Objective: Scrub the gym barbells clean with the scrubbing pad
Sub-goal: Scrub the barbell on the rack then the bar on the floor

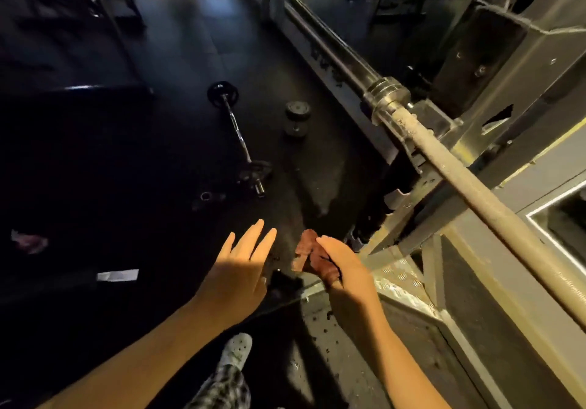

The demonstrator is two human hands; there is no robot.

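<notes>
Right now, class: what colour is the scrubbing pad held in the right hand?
Reddish-brown, rust-like. The scrubbing pad in the right hand shows best in the head view.

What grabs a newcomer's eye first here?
The long grimy barbell on the rack, cutting diagonally across the right side. At bottom centre, the right hand holds a reddish-brown scrubbing pad, the left hand open beside it. On the dark floor lie a short plated bar and a dumbbell.

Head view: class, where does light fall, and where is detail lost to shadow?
In the head view, warm light hits the racked barbell, the scrubbing pad and right hand; a shadow edge crosses the left hand; the floor at left is nearly black, leaving the curl bar dim.
</notes>
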